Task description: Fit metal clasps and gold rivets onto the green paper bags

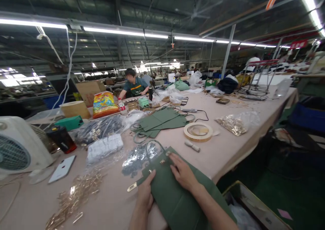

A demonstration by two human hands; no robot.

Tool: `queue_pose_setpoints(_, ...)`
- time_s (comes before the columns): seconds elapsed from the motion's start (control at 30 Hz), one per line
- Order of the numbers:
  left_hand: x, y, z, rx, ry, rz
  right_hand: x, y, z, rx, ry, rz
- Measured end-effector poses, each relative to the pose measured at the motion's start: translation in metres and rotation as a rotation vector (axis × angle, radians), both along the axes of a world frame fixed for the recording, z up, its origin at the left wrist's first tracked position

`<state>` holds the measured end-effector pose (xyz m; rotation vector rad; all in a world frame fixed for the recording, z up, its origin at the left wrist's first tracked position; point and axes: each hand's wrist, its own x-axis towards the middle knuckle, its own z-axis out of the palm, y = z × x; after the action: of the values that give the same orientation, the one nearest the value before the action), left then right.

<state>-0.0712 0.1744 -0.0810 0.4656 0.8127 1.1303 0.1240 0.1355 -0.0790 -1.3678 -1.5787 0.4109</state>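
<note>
A dark green bag piece (172, 196) with a looped handle (146, 152) lies at the table's near edge, tilted toward me. My left hand (146, 192) is closed on its left edge, thumb on top near a small metal fitting; the other fingers are mostly hidden. A green strap with a gold metal tip (132, 187) sticks out left of that hand. Across the upper part of the bag piece rests my right hand (182, 171), its fingers stretched out and fingertips touching the handle's right end. A small gold clasp (162, 161) sits between the two hands.
Beyond the bag piece are silvery parts (138, 157), stacked green pieces (164, 120), a tape roll (198, 131) and bagged gold hardware (235, 123). Loose gold buckles (76, 196), a phone (62, 169) and a fan (17, 148) are leftward. A co-worker (134, 84) sits across the table.
</note>
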Motion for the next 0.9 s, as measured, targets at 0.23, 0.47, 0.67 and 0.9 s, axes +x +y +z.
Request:
queue_pose_setpoints(0.23,-0.001,-0.002,0.002,-0.029,0.03,-0.032,0.021,0.038,-0.006,0.003,0.114,-0.236)
queue_pose_setpoints(0.47,0.003,-0.005,0.009,-0.11,0.032,-0.073,0.025,0.053,-0.008,-0.056,0.096,-0.321)
queue_pose_setpoints(0.67,0.004,-0.001,0.002,-0.118,0.052,-0.041,0.028,0.058,-0.013,-0.144,0.049,-0.351)
queue_pose_setpoints(0.9,0.009,-0.007,0.016,-0.117,0.062,-0.005,0.021,0.051,-0.007,-0.113,0.057,-0.348)
